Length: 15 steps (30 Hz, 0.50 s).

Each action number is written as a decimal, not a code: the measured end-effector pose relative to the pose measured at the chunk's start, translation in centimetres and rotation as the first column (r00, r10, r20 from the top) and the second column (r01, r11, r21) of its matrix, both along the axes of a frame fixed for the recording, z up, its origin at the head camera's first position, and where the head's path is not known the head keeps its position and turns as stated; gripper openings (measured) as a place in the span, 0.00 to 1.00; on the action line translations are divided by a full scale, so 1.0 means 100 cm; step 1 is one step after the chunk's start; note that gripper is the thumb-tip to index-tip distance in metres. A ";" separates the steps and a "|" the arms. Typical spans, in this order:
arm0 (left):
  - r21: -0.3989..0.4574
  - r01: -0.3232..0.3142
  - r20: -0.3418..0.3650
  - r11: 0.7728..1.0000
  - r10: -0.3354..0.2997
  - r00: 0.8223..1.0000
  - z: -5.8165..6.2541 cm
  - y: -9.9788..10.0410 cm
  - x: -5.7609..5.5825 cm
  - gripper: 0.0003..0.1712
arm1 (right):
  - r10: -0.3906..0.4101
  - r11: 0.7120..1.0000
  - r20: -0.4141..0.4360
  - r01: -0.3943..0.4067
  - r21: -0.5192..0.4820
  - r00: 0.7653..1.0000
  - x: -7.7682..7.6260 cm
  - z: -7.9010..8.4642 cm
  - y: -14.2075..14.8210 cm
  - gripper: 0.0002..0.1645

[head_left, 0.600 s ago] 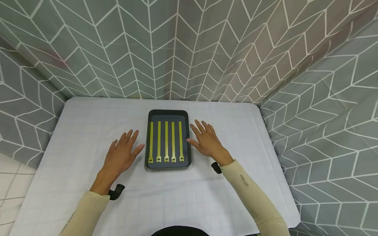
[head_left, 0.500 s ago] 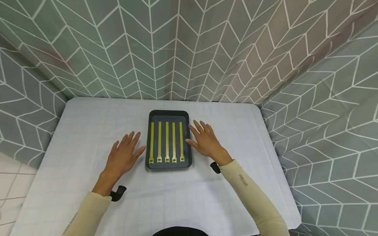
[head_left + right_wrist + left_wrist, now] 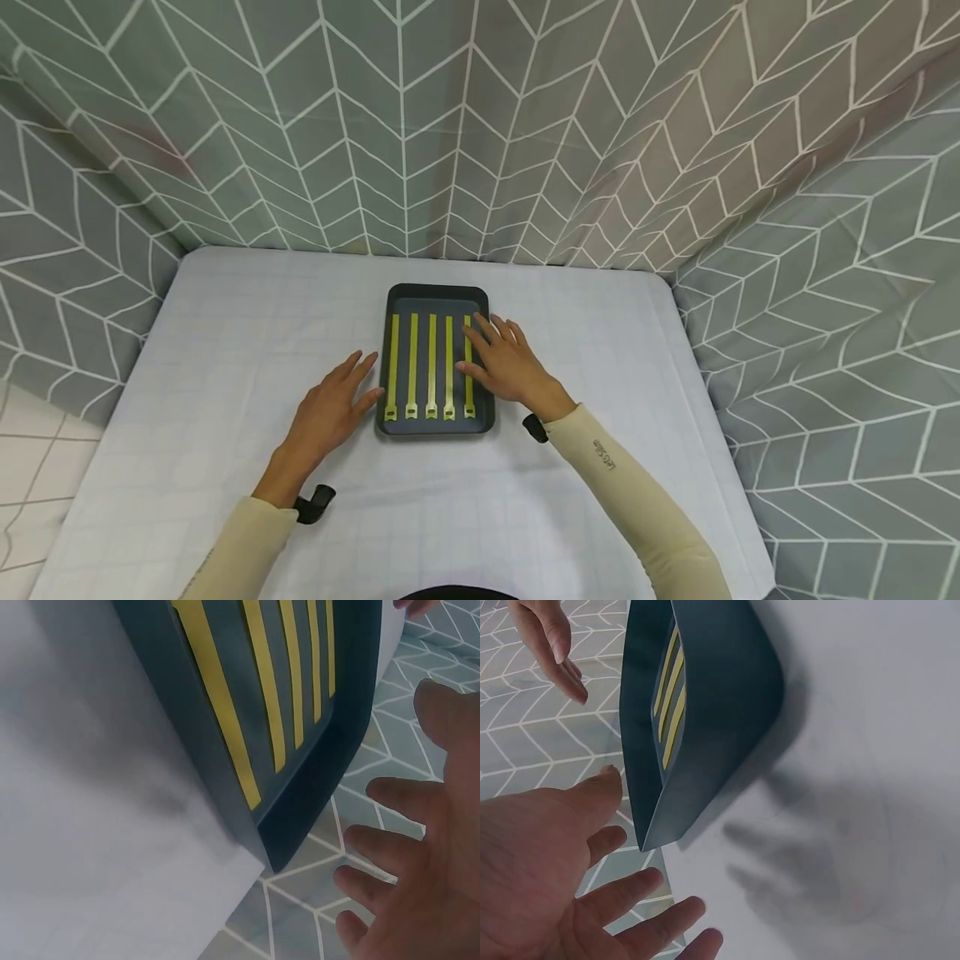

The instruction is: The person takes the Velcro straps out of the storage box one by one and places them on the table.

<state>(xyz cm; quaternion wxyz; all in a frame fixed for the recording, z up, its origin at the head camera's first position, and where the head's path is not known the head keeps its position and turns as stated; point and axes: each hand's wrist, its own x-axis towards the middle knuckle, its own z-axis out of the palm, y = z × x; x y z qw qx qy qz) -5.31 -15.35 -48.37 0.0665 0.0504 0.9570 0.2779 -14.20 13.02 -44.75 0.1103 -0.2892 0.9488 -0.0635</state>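
Observation:
A dark rectangular tray (image 3: 438, 293) lies on the white-covered table, with several yellow cable-tie-like straps (image 3: 431, 367) side by side in it, their slotted heads toward the person. My left hand (image 3: 322, 417) is beside the tray's left wall, fingers spread and holding nothing; in the left wrist view the left hand (image 3: 547, 862) is apart from the tray wall (image 3: 727, 712). Over the tray's right edge is my right hand (image 3: 513, 367), fingers extended above the rightmost strap. The right wrist view has the right hand (image 3: 420, 862) holding nothing, with the straps (image 3: 225, 712) in the tray.
The white table cover (image 3: 225, 333) extends around the tray. Grey curtains (image 3: 450, 125) with a white chevron pattern stand behind the table and at both sides. Pale floor tiles (image 3: 45, 467) show at the lower left. A dark rounded shape (image 3: 457, 593) is at the bottom edge.
My right hand has moved left, from beside the tray to over its right edge. The left hand has come slightly closer to the tray's left side. The head view has shifted a little.

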 end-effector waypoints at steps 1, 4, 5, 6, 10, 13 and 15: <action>0.009 -0.002 0.008 1.000 0.002 1.000 -0.001 0.000 0.000 0.36 | 0.007 1.000 0.003 -0.007 0.003 1.000 0.000 -0.001 -0.002 0.40; 0.031 -0.012 0.028 0.999 0.011 1.000 -0.002 0.002 0.000 0.36 | 0.027 0.999 0.018 -0.027 0.023 0.999 -0.001 -0.002 -0.007 0.40; 0.041 -0.016 0.032 0.999 0.014 0.999 -0.003 0.002 0.001 0.36 | 0.033 0.999 0.028 -0.034 0.028 0.999 -0.001 -0.002 -0.008 0.40; 0.048 -0.018 0.036 0.999 0.016 0.999 -0.003 0.002 0.001 0.35 | 0.041 0.999 0.037 -0.042 0.033 0.998 -0.002 -0.003 -0.010 0.40; 0.090 -0.018 0.034 0.996 0.015 0.999 -0.007 0.002 0.001 0.33 | 0.073 0.996 0.060 -0.076 0.048 0.996 -0.003 -0.005 -0.015 0.41; 0.152 -0.009 0.028 0.988 0.005 1.000 -0.009 0.002 0.002 0.32 | 0.092 0.994 0.069 -0.096 0.059 0.993 -0.006 -0.006 -0.019 0.41; 0.196 0.003 0.024 0.981 -0.008 1.000 -0.009 0.002 0.002 0.32 | 0.117 0.990 0.078 -0.122 0.066 0.990 -0.008 -0.006 -0.023 0.42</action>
